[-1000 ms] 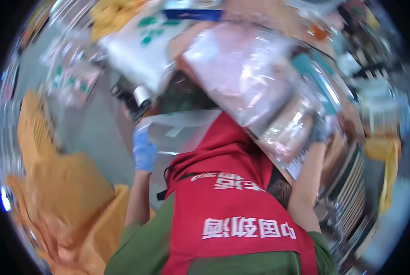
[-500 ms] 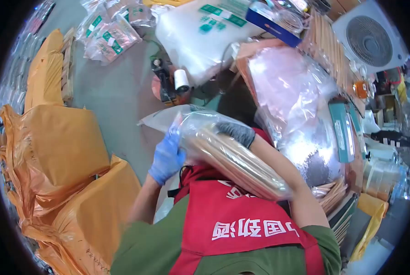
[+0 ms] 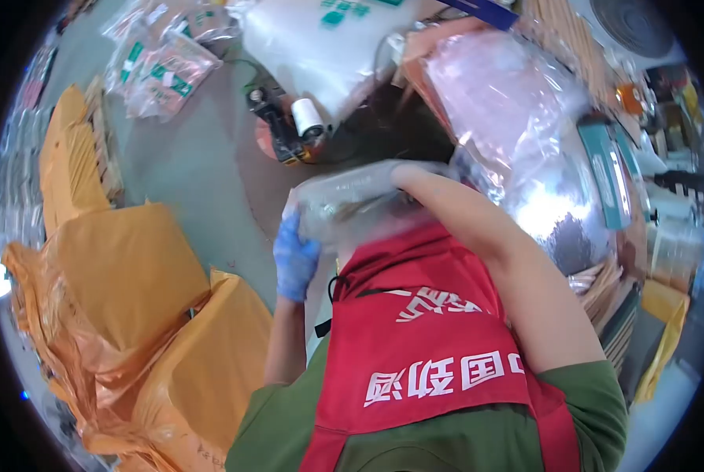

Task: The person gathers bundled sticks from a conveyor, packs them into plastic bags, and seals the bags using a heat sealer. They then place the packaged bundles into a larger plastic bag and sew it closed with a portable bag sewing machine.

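A clear plastic bag [image 3: 348, 200], smeared by motion, is held up in front of the red apron [image 3: 430, 315]. My left hand [image 3: 295, 256], in a blue glove, grips the bag's left end. My right forearm reaches across to the bag's upper edge, but the plastic and blur hide the right hand and its fingers. Something brownish shows faintly through the plastic; its shape is too blurred to tell. Just beyond the bag are a black tool [image 3: 273, 122] and a white roll [image 3: 307, 116].
Large orange-wrapped bundles [image 3: 131, 275] stand at the left. Small clear packets [image 3: 163, 79] lie on the floor at upper left, beside a big white sack [image 3: 312, 55]. Plastic-covered pink material [image 3: 493, 94] and a teal box [image 3: 606, 177] are at the right.
A second ago my hands were far apart. Half a second ago the bag, with a brown stack in it, slanted across the apron; now it is farther forward and the gloved right hand is hidden.
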### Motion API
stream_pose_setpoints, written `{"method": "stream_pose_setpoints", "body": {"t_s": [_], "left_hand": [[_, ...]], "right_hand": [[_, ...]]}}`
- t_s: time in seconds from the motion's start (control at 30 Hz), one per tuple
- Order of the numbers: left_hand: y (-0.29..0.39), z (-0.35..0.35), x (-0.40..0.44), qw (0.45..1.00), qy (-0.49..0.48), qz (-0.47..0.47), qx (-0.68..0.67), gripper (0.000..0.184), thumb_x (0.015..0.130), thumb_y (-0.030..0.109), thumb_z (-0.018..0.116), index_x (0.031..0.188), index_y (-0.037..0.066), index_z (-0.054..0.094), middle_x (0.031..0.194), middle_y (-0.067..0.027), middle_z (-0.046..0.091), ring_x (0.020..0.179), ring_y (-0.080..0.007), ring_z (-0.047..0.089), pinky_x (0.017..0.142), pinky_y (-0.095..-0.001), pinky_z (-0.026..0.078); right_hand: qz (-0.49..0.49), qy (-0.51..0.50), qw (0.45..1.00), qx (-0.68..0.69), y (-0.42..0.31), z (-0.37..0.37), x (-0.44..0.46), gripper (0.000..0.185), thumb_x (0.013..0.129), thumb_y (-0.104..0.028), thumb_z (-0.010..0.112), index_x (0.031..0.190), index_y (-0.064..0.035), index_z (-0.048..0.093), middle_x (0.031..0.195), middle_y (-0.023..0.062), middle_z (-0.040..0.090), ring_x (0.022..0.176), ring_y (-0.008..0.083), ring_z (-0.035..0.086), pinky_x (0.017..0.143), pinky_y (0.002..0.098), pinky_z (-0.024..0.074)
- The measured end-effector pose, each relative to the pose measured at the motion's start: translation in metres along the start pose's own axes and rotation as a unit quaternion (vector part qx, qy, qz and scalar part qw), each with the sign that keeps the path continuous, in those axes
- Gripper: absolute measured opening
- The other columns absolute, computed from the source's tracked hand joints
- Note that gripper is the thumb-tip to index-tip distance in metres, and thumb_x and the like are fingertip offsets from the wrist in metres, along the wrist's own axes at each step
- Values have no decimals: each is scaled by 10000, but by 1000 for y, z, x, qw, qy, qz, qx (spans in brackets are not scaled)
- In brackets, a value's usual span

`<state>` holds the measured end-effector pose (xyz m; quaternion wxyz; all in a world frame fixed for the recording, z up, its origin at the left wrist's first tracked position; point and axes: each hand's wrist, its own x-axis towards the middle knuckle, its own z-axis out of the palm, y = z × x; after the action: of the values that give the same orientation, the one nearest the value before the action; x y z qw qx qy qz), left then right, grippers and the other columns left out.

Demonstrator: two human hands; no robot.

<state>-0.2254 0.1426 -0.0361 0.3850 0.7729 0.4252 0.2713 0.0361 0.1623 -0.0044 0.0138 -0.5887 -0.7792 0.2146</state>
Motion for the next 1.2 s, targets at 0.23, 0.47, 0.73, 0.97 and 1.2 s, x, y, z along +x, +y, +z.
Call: {"method": "stream_pose_setpoints", "body": {"t_s": [0.23,0.47,0.73,0.97,1.2], "left_hand": [[-99,6,45,986,-32,-145,71,527,803,57,525,1323,12,454,1172,-150,580,1061,-231,545,882,-307,420],[98,89,119,949,-60,288,114,428,946,241,490,1270,-39,486,1248,-185,535,1128,-295,505,964,-370,393],[298,395,-2,698,-540,469,-38,535,926,306,487,1329,-38,406,1319,-225,463,1259,-341,406,1074,-395,270],[368,555,-152,674,-562,455,-153,737,883,343,544,1399,-64,209,1394,-234,345,1266,-347,379,1079,-431,240],[327,413,-100,782,-573,135,-203,903,746,-19,638,1449,19,74,1390,-172,321,1200,-265,417,1015,-360,364]], "right_hand": [[29,86,987,132,-9,-14,-55,472,897,-420,532,1205,-63,562,1024,152,634,929,310,593,842,395,471],[374,596,628,333,-73,46,-287,358,904,-264,563,1166,-21,558,890,122,631,829,236,618,779,334,478],[759,538,289,-223,-154,212,-579,266,865,-196,559,1063,-18,561,1051,223,547,1027,361,519,907,419,412],[388,828,397,86,-11,253,-578,333,926,-254,368,1115,-51,553,874,69,619,851,284,591,819,476,454],[675,580,436,-136,5,188,-414,323,871,-229,483,1107,-13,528,934,202,581,886,292,582,799,402,468]]}}
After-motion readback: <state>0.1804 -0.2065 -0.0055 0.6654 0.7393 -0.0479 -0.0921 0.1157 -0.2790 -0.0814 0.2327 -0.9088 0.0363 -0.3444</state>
